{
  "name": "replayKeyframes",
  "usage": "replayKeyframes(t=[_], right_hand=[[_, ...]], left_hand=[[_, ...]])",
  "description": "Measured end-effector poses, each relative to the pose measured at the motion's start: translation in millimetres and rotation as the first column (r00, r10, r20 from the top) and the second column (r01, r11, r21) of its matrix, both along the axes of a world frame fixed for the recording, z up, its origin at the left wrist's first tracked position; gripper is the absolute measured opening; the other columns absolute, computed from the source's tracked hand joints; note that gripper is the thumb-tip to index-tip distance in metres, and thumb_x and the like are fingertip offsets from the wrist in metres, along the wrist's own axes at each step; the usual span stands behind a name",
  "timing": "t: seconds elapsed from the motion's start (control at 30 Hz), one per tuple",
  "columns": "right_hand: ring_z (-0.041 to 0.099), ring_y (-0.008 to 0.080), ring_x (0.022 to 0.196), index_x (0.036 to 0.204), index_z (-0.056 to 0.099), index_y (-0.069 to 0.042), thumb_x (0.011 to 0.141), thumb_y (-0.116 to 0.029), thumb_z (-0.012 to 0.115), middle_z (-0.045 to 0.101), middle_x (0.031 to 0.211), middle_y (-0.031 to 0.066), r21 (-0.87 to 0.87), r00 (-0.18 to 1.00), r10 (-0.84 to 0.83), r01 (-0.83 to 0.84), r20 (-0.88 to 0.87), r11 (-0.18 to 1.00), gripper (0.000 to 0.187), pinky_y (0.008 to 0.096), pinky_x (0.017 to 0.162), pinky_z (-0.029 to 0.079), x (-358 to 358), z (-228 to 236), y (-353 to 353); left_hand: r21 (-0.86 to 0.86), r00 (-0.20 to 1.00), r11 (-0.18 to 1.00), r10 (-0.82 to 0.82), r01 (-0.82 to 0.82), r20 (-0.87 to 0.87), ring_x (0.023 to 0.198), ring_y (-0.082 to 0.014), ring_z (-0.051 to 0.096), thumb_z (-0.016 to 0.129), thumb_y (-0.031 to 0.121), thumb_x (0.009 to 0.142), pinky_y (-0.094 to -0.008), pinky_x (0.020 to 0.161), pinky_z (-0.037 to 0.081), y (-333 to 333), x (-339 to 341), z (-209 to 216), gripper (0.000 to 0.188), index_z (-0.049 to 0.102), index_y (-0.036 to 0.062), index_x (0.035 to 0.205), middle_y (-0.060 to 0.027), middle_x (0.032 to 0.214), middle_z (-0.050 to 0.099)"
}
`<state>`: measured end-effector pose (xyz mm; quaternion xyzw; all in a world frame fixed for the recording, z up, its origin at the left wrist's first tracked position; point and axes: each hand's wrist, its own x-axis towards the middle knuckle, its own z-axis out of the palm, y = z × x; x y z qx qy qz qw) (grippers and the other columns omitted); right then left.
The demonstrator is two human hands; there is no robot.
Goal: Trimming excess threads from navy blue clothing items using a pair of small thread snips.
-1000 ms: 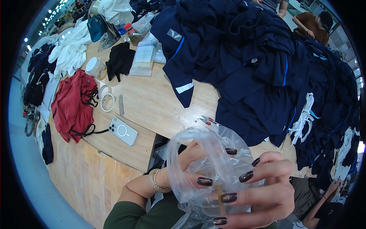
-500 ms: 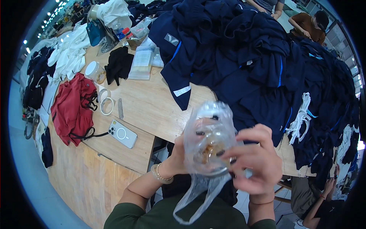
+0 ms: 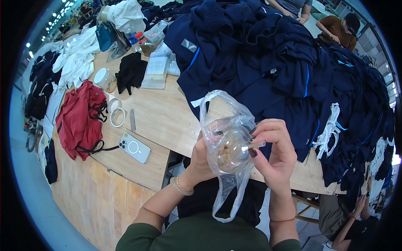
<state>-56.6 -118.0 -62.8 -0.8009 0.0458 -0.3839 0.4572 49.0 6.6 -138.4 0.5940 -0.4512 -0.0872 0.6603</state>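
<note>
Over the table's near edge, my left hand [image 3: 197, 164] is wrapped round a clear plastic cup [image 3: 229, 155] with a domed lid and something brownish inside. A thin see-through carrier bag [image 3: 226, 196] surrounds the cup, one handle loop standing up beyond it and the other hanging toward me. My right hand [image 3: 276, 152] pinches a pale straw [image 3: 258, 145] between thumb and fingers, its inner end at the cup's lid. Whether the straw passes into the lid, I cannot tell. The left fingers are partly hidden behind the bag.
A heap of navy garments [image 3: 251, 62] covers the table's far and right side. To the left lie a phone [image 3: 135, 147], tape rolls [image 3: 118, 117], a red cloth bag [image 3: 81, 119] and a white-lidded tub [image 3: 104, 79]. White cords [image 3: 331, 134] rest at right. Other people sit around.
The bag's upper part has opened out around the cup, and a handle loop now stands up beyond it. My right hand has drawn into a pinch, with the straw now plainly visible.
</note>
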Motion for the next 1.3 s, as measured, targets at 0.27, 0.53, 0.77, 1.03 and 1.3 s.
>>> replayKeyframes(t=[0.27, 0.53, 0.77, 1.03, 1.3], right_hand=[[0.051, 0.0222, 0.087, 0.085, 0.062, -0.003, 0.067, -0.004, 0.066, 0.059, 0.091, 0.0091, 0.046, 0.998, 0.009, -0.006, -0.055, 0.999, 0.018, 0.0317, 0.078, 0.039, 2.2, 4.0, -0.1], [0.051, 0.0212, 0.087, 0.084, 0.064, -0.004, 0.068, -0.005, 0.068, 0.059, 0.091, 0.0079, 0.051, 0.995, -0.031, 0.036, -0.099, 0.998, 0.016, 0.0312, 0.078, 0.039, -0.7, 4.0, -0.8], [0.052, 0.0184, 0.081, 0.081, 0.062, -0.001, 0.074, -0.005, 0.068, 0.059, 0.085, 0.0073, 0.226, 0.998, 0.006, 0.009, -0.067, 0.974, 0.01, 0.0268, 0.074, 0.04, 15.8, -3.1, 3.2], [0.052, 0.0122, 0.08, 0.081, 0.06, 0.001, 0.079, -0.005, 0.064, 0.058, 0.083, 0.0048, 0.145, 0.982, 0.156, -0.141, -0.102, 0.979, 0.008, 0.0246, 0.073, 0.041, 83.8, -34.1, 5.4], [0.056, 0.0185, 0.074, 0.084, 0.06, 0.001, 0.078, -0.006, 0.064, 0.059, 0.08, 0.0077, 0.094, 0.946, 0.319, -0.313, -0.062, 0.945, 0.01, 0.028, 0.067, 0.044, 164.2, -42.7, 31.2]], left_hand=[[0.026, 0.98, 0.998, -0.052, 0.058, -0.19, 0.113, -0.0333, 0.051, 0.082, 0.021, 0.065, -0.0412, 0.096, 0.041, 2.4, -2.5, -14.2, 0.051, 0.06, 0.0037, 0.107, -0.0178, 0.119, 0.054], [-0.032, 0.996, 0.999, 0.019, -0.017, 0.085, 0.113, -0.035, 0.05, 0.084, 0.022, 0.063, -0.0423, 0.094, 0.042, -3.0, 2.3, -21.3, 0.055, 0.057, 0.0043, 0.108, -0.0198, 0.123, 0.051], [-0.066, 0.989, 0.998, 0.025, -0.016, 0.144, 0.114, -0.0336, 0.05, 0.085, 0.019, 0.062, -0.0409, 0.094, 0.042, -3.7, 8.9, -33.1, 0.084, 0.034, 0.0066, 0.127, -0.0205, 0.126, 0.046], [-0.132, 0.994, 0.988, 0.071, -0.082, -0.082, 0.119, -0.0276, 0.047, 0.087, 0.014, 0.06, -0.0391, 0.1, 0.04, 14.9, 54.5, -69.8, 0.096, 0.023, 0.0072, 0.131, -0.0178, 0.132, 0.039], [-0.084, 0.923, 0.92, 0.379, -0.383, -0.062, 0.122, -0.0292, 0.046, 0.085, 0.013, 0.06, -0.0383, 0.102, 0.039, 54.4, 107.7, -75.5, 0.098, 0.02, 0.006, 0.132, -0.0179, 0.134, 0.04]])
